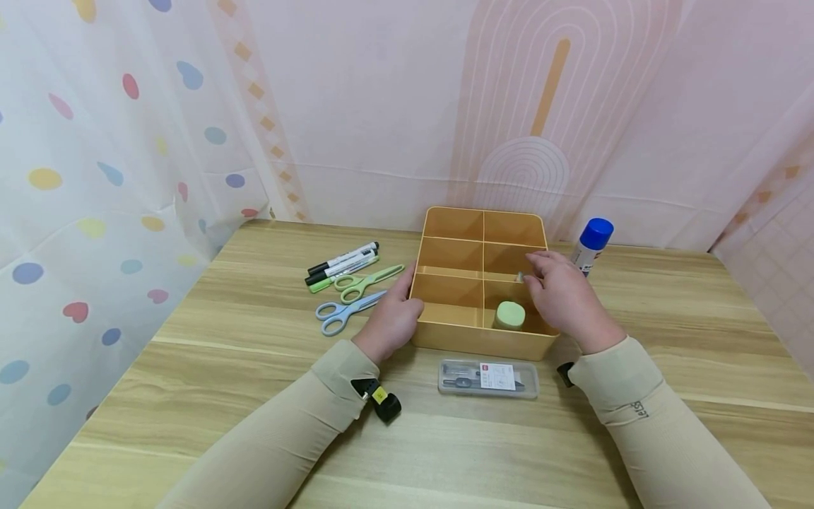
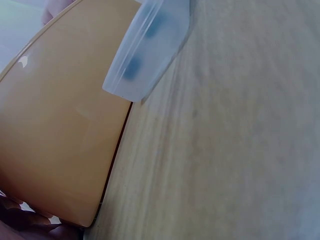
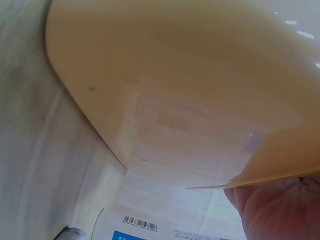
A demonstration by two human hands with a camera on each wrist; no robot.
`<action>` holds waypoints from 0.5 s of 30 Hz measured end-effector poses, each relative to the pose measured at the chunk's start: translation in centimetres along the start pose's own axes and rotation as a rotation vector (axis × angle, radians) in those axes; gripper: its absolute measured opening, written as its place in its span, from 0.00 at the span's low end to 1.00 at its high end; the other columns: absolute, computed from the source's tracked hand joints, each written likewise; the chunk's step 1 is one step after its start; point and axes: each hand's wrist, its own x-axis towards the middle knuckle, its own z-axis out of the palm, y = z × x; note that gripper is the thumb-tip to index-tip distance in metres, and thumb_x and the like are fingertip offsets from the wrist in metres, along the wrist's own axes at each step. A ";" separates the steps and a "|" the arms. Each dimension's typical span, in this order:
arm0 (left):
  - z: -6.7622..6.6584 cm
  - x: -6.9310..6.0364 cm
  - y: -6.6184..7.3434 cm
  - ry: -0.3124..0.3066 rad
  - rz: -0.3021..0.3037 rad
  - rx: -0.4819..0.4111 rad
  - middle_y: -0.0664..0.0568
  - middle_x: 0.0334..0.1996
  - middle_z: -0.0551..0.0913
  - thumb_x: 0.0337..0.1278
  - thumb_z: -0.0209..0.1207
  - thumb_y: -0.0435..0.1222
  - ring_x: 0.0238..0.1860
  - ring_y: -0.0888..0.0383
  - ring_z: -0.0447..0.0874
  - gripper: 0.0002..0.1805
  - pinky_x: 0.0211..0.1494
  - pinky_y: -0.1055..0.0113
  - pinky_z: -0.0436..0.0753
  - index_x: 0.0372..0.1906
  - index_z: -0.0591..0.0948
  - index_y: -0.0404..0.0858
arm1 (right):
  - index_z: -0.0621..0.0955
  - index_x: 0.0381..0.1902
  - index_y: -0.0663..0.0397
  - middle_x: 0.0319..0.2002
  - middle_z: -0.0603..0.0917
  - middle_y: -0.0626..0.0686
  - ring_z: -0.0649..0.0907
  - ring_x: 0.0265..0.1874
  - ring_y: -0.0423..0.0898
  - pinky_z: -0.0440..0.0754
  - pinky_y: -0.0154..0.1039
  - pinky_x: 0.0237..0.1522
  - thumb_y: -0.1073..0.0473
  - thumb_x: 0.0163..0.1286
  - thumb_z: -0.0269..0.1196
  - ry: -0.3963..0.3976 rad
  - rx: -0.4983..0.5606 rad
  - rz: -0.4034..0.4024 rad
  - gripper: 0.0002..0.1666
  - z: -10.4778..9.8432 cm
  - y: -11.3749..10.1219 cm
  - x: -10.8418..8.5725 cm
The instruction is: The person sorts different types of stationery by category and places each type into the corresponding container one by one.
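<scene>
A yellow-orange organizer box [image 1: 483, 343] with several compartments stands on the table. My left hand [image 1: 391, 318] holds its left side near the front corner, with the thumb by the rim. Over the right-hand compartments is my right hand [image 1: 569, 300], thumb and index finger apart. By its fingertips, in the middle right compartment, a small greyish object [image 1: 520, 277] shows; its kind is too small to tell. A light green rounded block [image 1: 510, 315] sits in the front right compartment. In the right wrist view, the box wall [image 3: 175, 65] hides most of the hand.
Left of the box lie several markers [image 1: 343, 265], green scissors [image 1: 362, 283] and blue scissors [image 1: 337, 314]. A clear case with a compass [image 1: 488, 379] lies in front. A blue-capped bottle [image 1: 593, 244] stands behind my right hand. A patterned curtain [image 1: 381, 106] hangs behind the table.
</scene>
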 end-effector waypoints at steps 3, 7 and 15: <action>0.0 0.0 0.0 0.000 -0.001 0.003 0.53 0.86 0.53 0.65 0.42 0.29 0.84 0.48 0.55 0.45 0.84 0.43 0.57 0.87 0.49 0.50 | 0.68 0.76 0.70 0.77 0.67 0.70 0.69 0.75 0.70 0.67 0.65 0.76 0.62 0.81 0.55 -0.005 -0.003 0.006 0.30 0.0 -0.1 0.0; 0.0 0.0 0.0 -0.001 0.000 0.007 0.53 0.86 0.53 0.65 0.42 0.29 0.84 0.47 0.55 0.45 0.84 0.42 0.56 0.87 0.49 0.51 | 0.69 0.76 0.69 0.77 0.67 0.70 0.69 0.76 0.69 0.67 0.65 0.76 0.62 0.81 0.55 -0.009 -0.004 0.012 0.30 -0.1 -0.1 0.0; 0.0 0.0 0.1 -0.002 -0.010 0.013 0.54 0.86 0.53 0.65 0.42 0.30 0.84 0.47 0.55 0.45 0.84 0.42 0.57 0.87 0.49 0.52 | 0.69 0.76 0.69 0.77 0.67 0.70 0.69 0.75 0.69 0.66 0.66 0.76 0.62 0.82 0.54 0.002 0.028 -0.010 0.30 -0.3 0.1 -0.2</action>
